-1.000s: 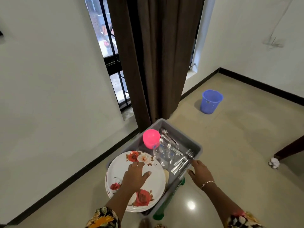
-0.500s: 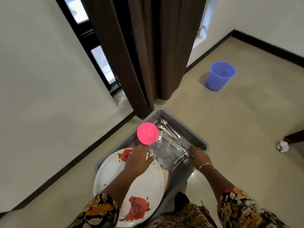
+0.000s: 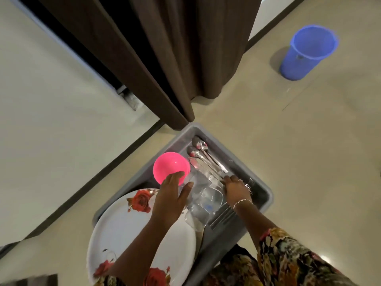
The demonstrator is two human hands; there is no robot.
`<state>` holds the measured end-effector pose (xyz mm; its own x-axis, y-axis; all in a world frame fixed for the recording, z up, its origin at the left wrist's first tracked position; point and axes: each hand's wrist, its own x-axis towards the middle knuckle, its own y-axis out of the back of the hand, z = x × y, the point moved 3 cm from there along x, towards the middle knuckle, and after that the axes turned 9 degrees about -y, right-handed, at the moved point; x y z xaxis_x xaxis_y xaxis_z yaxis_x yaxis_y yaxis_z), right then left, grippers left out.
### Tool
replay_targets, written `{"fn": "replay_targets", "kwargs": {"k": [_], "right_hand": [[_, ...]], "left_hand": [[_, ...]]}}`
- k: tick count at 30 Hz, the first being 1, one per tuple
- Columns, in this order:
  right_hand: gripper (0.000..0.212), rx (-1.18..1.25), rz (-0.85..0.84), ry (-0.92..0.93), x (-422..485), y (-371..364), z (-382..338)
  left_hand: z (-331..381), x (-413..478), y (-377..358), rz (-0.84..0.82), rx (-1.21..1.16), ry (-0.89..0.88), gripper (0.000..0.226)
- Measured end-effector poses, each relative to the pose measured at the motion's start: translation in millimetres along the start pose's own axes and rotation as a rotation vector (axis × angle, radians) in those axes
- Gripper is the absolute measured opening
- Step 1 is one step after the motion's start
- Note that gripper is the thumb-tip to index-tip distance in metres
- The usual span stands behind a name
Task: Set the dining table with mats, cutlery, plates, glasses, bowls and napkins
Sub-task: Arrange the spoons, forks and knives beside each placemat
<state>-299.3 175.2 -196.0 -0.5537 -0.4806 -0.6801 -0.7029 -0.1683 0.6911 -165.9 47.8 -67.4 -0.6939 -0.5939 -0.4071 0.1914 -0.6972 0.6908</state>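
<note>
A grey plastic tub (image 3: 266, 195) stands on the floor below me. It holds a stack of white plates with red roses (image 3: 127, 228), a pink bowl (image 3: 169, 167), clear glasses (image 3: 210, 197), spoons (image 3: 199, 146), knives and forks (image 3: 249, 182). My left hand (image 3: 172, 198) reaches over the plates with straight fingers, its fingertips at the pink bowl's near rim and its thumb by a glass. My right hand (image 3: 237, 188) is down on the cutlery handles between the glasses and the forks. Its fingertips bend downward and are hidden, so a grip does not show.
A dark brown curtain (image 3: 175, 58) hangs just beyond the tub, beside a dark door frame and a cream wall at the left. A blue plastic bucket (image 3: 305, 54) stands on the beige floor at the upper right. My patterned clothing fills the bottom right.
I have bent closer over the tub. My left hand slid forward from the plates to the pink bowl. My right hand moved from the tub's right rim onto the cutlery.
</note>
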Motion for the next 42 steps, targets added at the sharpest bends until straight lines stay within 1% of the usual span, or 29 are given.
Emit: {"fn": "replay_targets", "kwargs": {"k": [3, 8, 12, 14, 18, 23, 25, 31, 34, 38, 42], "right_hand": [[0.046, -0.024, 0.022, -0.005, 11, -4, -4], [0.053, -0.164, 0.037, -0.01, 20, -11, -5], [0.056, -0.195, 0.047, -0.018, 20, -14, -5], [0.054, -0.177, 0.035, -0.01, 19, -16, -7], [0.045, -0.067, 0.02, -0.029, 18, -19, -5], [0.038, -0.025, -0.002, -0.032, 22, -18, -1], [0.039, -0.05, -0.021, -0.032, 22, -19, -2], [0.053, -0.114, -0.057, -0.038, 21, -17, -5], [0.048, -0.091, -0.102, -0.023, 22, -13, -3], [0.044, -0.027, -0.159, -0.059, 20, -5, 6], [0.039, 0.021, -0.133, -0.058, 7, 6, 19]], "left_hand": [[-3, 8, -4, 0.016, -0.016, 0.027, 0.045], [-2, 14, -9, 0.029, -0.021, 0.05, 0.044], [-1, 16, -17, 0.02, -0.011, 0.043, 0.044], [0, 16, -21, 0.021, -0.012, 0.041, 0.043], [1, 16, -26, 0.014, -0.025, 0.048, 0.041], [-1, 15, -31, 0.005, -0.029, 0.044, 0.043], [-2, 13, -32, 0.012, -0.033, 0.043, 0.043], [-4, 6, -30, 0.055, -0.049, 0.036, 0.041], [-4, 2, -27, 0.09, -0.064, 0.035, 0.04], [-2, -8, -22, 0.127, -0.097, 0.049, 0.039], [4, -24, -14, 0.176, -0.106, 0.01, 0.035]]}}
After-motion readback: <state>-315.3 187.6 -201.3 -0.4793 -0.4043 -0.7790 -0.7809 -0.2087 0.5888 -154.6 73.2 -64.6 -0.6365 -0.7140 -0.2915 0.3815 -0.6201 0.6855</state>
